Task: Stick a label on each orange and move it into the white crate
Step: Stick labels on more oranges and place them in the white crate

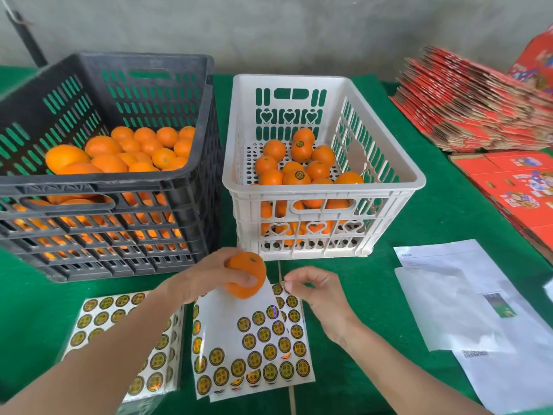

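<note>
The tabletop [419, 235] before me is covered in green felt. At my far right sits a stack of flattened red cartons [466, 109], with more red cartons [514, 187] lying flat just nearer. Overlapping white sheets [466, 310] lie on my right. Behind stands a grey wall [269, 31], with a dark pole [27, 37] at left.

A single head-worn wide-angle view looks forward and down, close over the green table [434, 229].
</note>
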The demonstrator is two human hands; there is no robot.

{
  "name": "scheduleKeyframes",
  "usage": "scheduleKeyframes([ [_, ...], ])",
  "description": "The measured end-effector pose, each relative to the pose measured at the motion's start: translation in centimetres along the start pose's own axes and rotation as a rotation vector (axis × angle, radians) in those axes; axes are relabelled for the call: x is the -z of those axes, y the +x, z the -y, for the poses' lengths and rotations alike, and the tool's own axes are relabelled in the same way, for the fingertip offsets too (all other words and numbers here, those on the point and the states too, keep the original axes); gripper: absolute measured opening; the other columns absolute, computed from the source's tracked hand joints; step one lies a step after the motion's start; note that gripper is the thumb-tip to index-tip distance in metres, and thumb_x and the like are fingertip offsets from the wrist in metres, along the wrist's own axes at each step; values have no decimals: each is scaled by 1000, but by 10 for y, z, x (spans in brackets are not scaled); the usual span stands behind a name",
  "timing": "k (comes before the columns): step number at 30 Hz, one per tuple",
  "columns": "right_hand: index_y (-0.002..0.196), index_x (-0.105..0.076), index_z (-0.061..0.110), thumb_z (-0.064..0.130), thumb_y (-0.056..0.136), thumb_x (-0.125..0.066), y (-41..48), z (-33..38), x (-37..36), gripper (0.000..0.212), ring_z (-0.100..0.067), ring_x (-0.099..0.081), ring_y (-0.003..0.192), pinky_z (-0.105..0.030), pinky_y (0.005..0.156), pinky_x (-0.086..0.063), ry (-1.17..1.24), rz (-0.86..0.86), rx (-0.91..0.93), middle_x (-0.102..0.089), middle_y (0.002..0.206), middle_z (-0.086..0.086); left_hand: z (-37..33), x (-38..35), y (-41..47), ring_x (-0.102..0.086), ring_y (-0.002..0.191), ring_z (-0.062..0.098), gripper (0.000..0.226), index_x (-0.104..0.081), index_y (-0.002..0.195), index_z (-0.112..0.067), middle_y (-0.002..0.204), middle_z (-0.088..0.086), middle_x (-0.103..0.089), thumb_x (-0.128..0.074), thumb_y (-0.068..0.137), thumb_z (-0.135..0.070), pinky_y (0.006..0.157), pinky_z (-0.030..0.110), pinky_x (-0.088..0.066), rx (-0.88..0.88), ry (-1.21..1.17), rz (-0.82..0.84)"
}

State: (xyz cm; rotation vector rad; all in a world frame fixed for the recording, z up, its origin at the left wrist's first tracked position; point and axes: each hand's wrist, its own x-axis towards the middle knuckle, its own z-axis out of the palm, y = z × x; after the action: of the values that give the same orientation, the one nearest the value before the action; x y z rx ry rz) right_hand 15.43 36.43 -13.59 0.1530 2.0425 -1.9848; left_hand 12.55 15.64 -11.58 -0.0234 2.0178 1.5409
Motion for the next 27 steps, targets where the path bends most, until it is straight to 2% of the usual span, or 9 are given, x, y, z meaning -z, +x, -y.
scheduleKeyframes([
  [2,75,-69,15,-3,81,-66,-2,8,1,19,-11,-59,75,-13,70,-48,20,-13,18,-66,74,1,0,0,-3,-57,98,11,63,-53,104,-35,114,-5,-56,-79,46,-35,77,20,-46,-35,-28,-48],
  [4,77,-68,14,-4,82,-64,-4,19,1,19,-7,-57,70,-10,68,-47,39,-18,59,-65,71,3,1,-1,-7,-60,100,19,90,-56,112,-27,115,1,-61,-87,31,-53,85,29,-48,-71,-139,-49],
  [6,77,-68,16,-4,82,-64,-6,33,-1,21,-3,-55,66,-11,67,-47,40,2,128,-63,66,9,1,-3,-10,-65,85,22,104,-58,116,-17,102,5,-68,-89,24,-57,74,31,-53,-99,-412,1],
  [8,77,-68,19,-3,82,-64,-10,50,-6,23,-3,-55,67,-13,69,-47,-7,54,213,-63,65,11,-4,-8,-13,-63,68,22,103,-56,116,-15,88,8,-69,-92,25,-49,61,29,-52,-80,-651,37],
  [11,79,-67,25,1,84,-65,-16,71,-14,24,-11,-56,74,-23,74,-48,-85,141,310,-64,73,7,-9,-14,-14,-65,66,21,105,-52,122,-13,84,10,-70,-94,30,-42,58,29,-54,-83,-827,70],
  [14,81,-67,25,4,83,-66,-18,82,-20,22,-13,-56,74,-27,75,-48,-180,153,359,-61,70,10,-13,-16,-19,-67,69,20,99,-54,121,-12,86,10,-70,-94,35,-41,58,29,-55,-107,-840,85],
  [17,80,-65,29,6,84,-66,-17,87,-24,24,-9,-56,72,-20,74,-46,-311,139,392,-60,70,10,-13,-15,-21,-67,71,19,93,-56,118,-15,88,8,-70,-93,37,-42,60,28,-54,-109,-819,88],
  [21,81,-64,31,7,84,-66,-17,91,-27,24,-2,-54,71,-10,70,-43,-425,131,455,-62,74,8,-14,-13,-25,-66,70,19,100,-52,126,-14,90,9,-68,-93,40,-42,59,28,-53,-97,-800,104],
  [27,85,-65,26,8,83,-68,-18,93,-29,18,-6,-54,72,-13,71,-44,-503,104,495,-56,63,15,-19,-12,-29,-66,71,17,96,-56,122,-17,90,7,-68,-92,37,-45,59,26,-53,-97,-762,114],
])
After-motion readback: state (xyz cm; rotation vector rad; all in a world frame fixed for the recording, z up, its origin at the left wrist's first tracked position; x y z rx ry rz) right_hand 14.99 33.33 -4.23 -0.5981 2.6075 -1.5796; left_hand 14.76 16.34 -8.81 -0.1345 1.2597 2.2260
